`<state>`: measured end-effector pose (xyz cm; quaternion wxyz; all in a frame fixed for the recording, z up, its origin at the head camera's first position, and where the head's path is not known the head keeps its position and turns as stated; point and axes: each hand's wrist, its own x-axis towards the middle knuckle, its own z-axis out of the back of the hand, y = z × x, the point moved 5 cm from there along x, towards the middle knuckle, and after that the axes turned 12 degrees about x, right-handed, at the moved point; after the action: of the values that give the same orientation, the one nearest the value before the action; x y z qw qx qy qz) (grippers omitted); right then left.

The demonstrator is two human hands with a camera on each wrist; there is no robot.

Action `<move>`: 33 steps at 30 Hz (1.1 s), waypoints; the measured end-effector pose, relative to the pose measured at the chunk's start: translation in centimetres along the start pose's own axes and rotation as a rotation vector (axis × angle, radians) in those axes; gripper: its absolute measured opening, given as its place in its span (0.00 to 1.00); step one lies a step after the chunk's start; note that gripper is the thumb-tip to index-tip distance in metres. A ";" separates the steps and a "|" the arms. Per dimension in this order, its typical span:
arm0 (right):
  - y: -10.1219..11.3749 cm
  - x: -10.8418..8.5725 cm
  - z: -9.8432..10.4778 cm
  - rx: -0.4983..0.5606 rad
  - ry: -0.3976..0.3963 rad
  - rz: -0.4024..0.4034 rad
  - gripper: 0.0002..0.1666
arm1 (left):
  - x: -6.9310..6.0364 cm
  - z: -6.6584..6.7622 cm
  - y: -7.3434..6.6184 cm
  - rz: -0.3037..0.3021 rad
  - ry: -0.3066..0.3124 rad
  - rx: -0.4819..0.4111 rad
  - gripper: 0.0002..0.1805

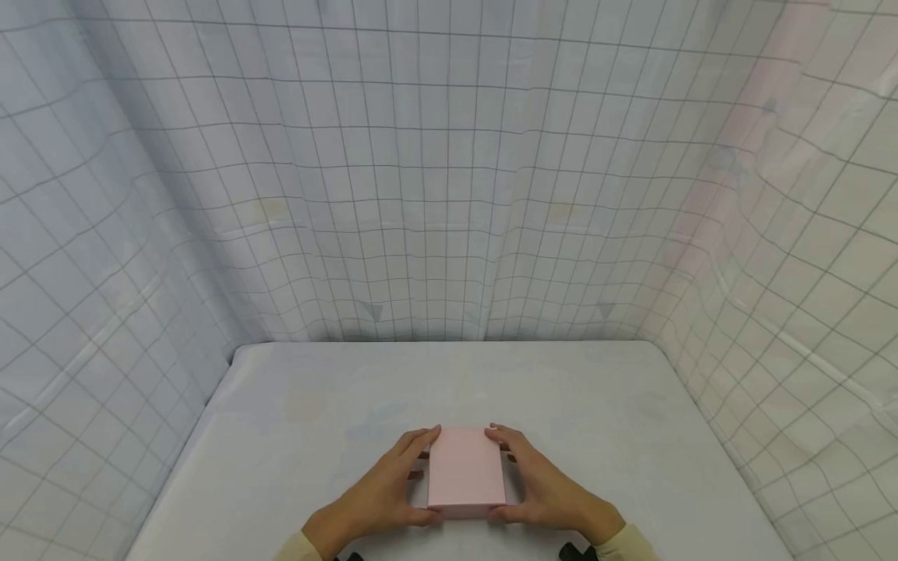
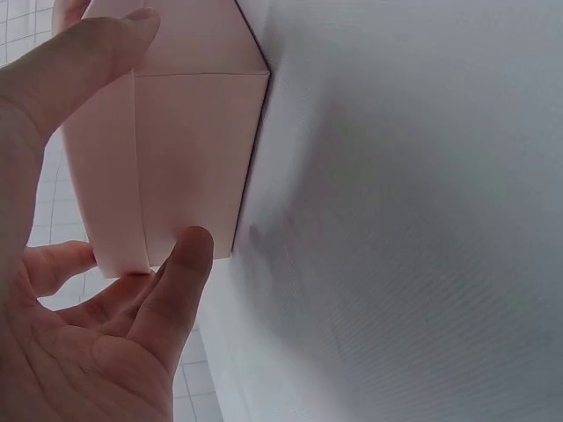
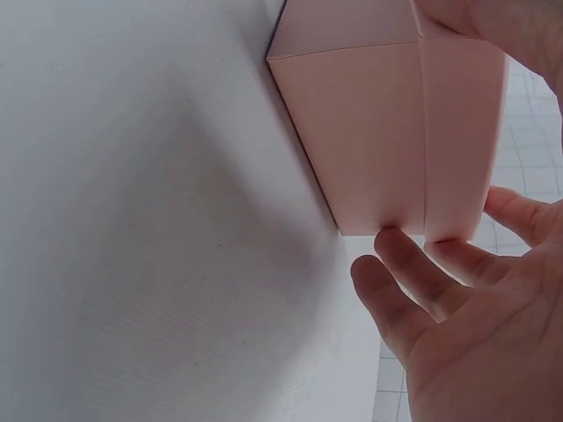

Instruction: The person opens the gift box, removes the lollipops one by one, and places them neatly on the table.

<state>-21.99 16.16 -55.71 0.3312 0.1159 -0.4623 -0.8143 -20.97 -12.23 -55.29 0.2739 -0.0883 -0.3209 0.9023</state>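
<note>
Head view: one lidded box, uniformly pink, rests on the white tabletop, lower centre. Two hands hold this pink box: left hand and right hand flank it, each spread along its length, thumb at the near end, forefinger at the far corner. Two pale sleeves visible. Left wrist view: one seam divides lid from base; thumb presses the near end. Right wrist view: three fingertips at the far end, a fourth just apart

Pale yellow sleeves, black wrist pieces
</note>
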 end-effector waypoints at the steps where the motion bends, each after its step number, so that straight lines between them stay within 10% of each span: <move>1: 0.0 0.0 0.0 -0.002 -0.001 0.000 0.71 | 0.0 0.1 0.0 0.003 0.000 0.001 0.74; 21: 2.4 0.2 1.5 -0.026 -0.078 0.105 0.69 | -0.2 2.5 -1.9 -0.056 -0.085 0.037 0.71; 33: 3.4 0.7 1.7 0.140 -0.141 0.165 0.57 | -0.4 3.3 -2.7 -0.115 -0.084 -0.181 0.70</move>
<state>-21.83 15.63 -51.86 0.3546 0.0427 -0.5480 -0.7564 -20.58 -12.42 -51.03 0.3024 -0.0565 -0.4167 0.8554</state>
